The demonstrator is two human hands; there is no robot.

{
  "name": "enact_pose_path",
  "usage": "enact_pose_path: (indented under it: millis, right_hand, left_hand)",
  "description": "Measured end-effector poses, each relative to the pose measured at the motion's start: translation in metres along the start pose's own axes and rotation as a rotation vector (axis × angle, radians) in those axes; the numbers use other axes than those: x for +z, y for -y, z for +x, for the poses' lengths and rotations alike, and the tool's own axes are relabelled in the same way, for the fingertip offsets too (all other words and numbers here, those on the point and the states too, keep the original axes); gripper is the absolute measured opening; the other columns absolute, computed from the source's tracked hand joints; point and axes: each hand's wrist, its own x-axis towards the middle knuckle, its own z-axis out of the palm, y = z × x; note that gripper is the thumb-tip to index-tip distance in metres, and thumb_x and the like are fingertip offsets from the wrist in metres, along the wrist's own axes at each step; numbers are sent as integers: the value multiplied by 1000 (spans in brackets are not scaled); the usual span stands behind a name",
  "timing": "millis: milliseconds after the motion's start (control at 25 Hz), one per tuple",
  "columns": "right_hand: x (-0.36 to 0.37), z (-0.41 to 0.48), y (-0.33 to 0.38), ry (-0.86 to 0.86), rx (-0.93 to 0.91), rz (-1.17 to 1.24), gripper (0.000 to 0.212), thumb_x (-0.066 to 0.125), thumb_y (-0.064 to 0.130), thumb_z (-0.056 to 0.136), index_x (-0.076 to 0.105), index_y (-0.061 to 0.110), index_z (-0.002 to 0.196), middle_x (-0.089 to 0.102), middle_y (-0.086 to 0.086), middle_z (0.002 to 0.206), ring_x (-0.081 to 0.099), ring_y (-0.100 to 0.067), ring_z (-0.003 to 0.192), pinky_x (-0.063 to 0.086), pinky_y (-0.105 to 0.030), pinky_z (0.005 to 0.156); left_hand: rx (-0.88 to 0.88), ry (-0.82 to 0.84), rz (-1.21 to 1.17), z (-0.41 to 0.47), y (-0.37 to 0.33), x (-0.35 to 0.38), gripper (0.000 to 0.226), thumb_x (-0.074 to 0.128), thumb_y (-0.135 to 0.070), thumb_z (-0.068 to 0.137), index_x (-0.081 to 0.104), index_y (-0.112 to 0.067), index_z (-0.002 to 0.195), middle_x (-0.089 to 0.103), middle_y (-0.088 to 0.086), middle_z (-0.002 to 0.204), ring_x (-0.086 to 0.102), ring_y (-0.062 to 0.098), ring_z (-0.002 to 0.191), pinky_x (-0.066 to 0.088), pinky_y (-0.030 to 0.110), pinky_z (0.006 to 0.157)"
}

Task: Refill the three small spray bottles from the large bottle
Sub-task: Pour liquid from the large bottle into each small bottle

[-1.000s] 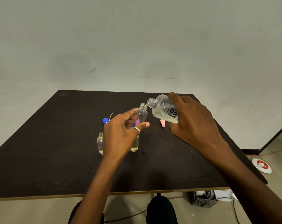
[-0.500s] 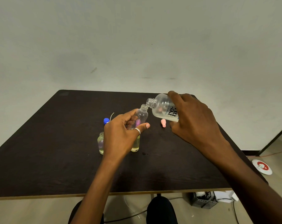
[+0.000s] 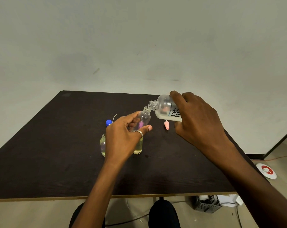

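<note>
Change: large bottle (image 3: pixel 166 110) raised slightly, mouth kept beside small bottle (image 3: pixel 143 118).
Left hand (image 3: pixel 124 140) grip: closed around small bottle.
Right hand (image 3: pixel 197 120) grip: closed around large bottle, tilted.

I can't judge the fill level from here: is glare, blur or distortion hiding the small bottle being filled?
Head view: sharp, evenly lit, no strong glare; the held small bottle is clear, its lower half hidden by the left hand. Wide-angle lens bends the table edges. Large bottle label readable beside the right hand.

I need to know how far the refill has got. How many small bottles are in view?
3. One is tilted in the left hand, under the large bottle; two stand on the table, partly behind that hand, at and.
</note>
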Motion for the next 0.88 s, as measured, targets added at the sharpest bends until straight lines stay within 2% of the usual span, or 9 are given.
enact_pose_path:
  millis: [360,880]
  right_hand:
    - [0,1,1,-15,-8,-14,73,67,12,66,42,23,133,57,-5,108,54,-27,96,32,-29,60]
    - [2,3,1,-40,-35,-44,73,67,9,67,42,23,134,56,-5,111,52,-27,99,30,-29,61]
  left_hand:
    - [-11,-9,-14,-1,1,-1,59,89,-38,68,69,-28,123,73,-9,109,68,2,98,58,30,90]
    - [-17,-9,-6,0,3,-1,60,89,-40,68,70,-26,124,73,-8,110,68,3,99,59,32,89]
